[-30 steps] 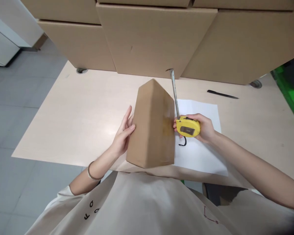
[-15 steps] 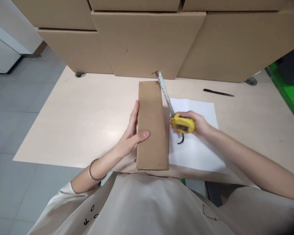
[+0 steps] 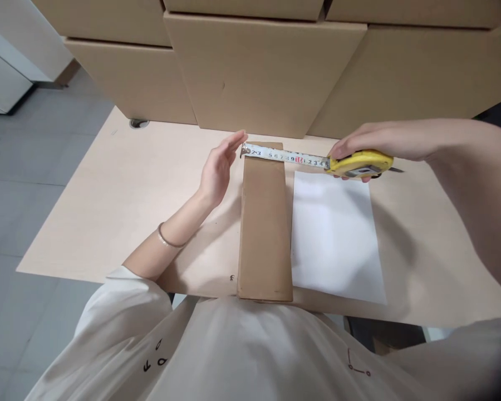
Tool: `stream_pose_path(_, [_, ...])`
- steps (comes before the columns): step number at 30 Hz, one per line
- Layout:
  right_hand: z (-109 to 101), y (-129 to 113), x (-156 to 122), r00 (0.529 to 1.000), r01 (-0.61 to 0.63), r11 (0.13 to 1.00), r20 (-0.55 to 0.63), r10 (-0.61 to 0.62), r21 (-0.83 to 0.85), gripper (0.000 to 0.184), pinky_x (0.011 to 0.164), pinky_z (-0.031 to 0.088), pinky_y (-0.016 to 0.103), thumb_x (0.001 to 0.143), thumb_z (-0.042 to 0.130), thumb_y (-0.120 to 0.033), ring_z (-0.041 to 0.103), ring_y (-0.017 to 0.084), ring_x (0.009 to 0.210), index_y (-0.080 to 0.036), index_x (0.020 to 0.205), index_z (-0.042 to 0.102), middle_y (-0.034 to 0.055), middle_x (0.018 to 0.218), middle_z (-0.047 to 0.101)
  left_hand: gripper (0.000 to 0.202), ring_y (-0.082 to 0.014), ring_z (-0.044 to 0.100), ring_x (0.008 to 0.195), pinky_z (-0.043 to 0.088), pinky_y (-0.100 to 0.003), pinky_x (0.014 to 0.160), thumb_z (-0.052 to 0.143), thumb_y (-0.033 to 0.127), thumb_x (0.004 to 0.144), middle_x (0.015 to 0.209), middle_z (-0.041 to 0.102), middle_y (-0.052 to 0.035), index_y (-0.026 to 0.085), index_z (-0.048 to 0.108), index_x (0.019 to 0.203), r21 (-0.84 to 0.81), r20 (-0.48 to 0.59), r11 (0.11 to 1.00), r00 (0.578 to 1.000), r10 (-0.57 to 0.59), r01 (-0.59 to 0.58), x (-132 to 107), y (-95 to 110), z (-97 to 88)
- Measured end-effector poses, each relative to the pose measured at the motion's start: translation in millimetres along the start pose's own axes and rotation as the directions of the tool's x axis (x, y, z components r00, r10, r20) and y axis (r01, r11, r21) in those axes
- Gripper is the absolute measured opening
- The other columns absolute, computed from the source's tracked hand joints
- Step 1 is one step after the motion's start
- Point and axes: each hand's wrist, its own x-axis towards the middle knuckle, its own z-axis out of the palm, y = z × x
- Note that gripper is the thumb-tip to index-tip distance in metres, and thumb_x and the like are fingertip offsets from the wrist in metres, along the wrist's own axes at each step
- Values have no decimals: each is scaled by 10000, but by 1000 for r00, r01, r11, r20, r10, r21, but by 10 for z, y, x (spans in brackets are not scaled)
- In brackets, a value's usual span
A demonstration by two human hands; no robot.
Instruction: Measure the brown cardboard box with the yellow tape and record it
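Head view shows the person's two hands well apart over the worktop (image 3: 87,211). The left hand (image 3: 217,174) is outstretched, its fingers straight and lying side by side, with the fingertips right at the metal hook of the tape; whether they touch it cannot be told. The right hand (image 3: 394,139) is wrapped around a yellow tape measure (image 3: 361,164), gripping it from above. Between them the white tape (image 3: 304,157) runs out crosswise over the far end of a narrow brown box (image 3: 264,228), its printed numbers facing up. That box lies lengthwise, its near end close to the person's pale shirt (image 3: 254,351). Just right of the box is a white sheet of paper (image 3: 336,234). A dark pointed tip pokes out beyond the tape measure. Large cardboard boxes (image 3: 267,72) stand along the back.
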Motion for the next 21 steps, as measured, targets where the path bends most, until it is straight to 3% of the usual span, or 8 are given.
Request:
stream_pose_path(3, [-71,-8,53,990,-82,997,116,83,-13,467,566,444,289,931,575,-615,562,133,601,-184,777,671,61,725,646,436,-302,602,1451,427,-459,1258,457,518,994,1319,780,-38,250,767,1142,-59,37,998,999,-34,36,94,-23,129])
stream_pose_path(6, [-146,42,94,986,-131,989,95,137,-64,474,593,434,293,963,566,-617,557,123,615,-178,815,667,48,740,634,419,-317,687,1323,496,-468,1187,516,518,958,1209,816,-60,229,784,1099,-93,101,991,991,-90,99,102,-49,201])
stream_pose_path(12, [-184,13,132,967,-253,963,22,256,-95,496,643,448,295,1026,533,-609,568,100,634,-161,926,721,43,830,679,455,-323,717,1252,548,-458,1107,594,606,914,1175,820,-85,216,775,1061,-69,133,993,988,-82,92,137,-88,184])
stream_pose_path(17, [-231,21,167,948,-304,949,126,292,83,567,607,475,280,1053,433,-587,557,90,583,-123,836,677,66,728,633,490,-324,710,1272,556,-452,1094,678,649,870,1179,812,-86,211,763,1074,-14,109,997,991,-75,77,149,-97,157])
stream_pose_path(21, [-293,114,259,932,-336,930,197,305,147,534,577,488,277,1020,487,-578,572,107,591,-101,906,699,85,736,641,494,-322,716,1272,565,-463,1087,679,669,883,1186,811,-88,210,757,1048,20,105,999,993,-50,48,163,-106,144])
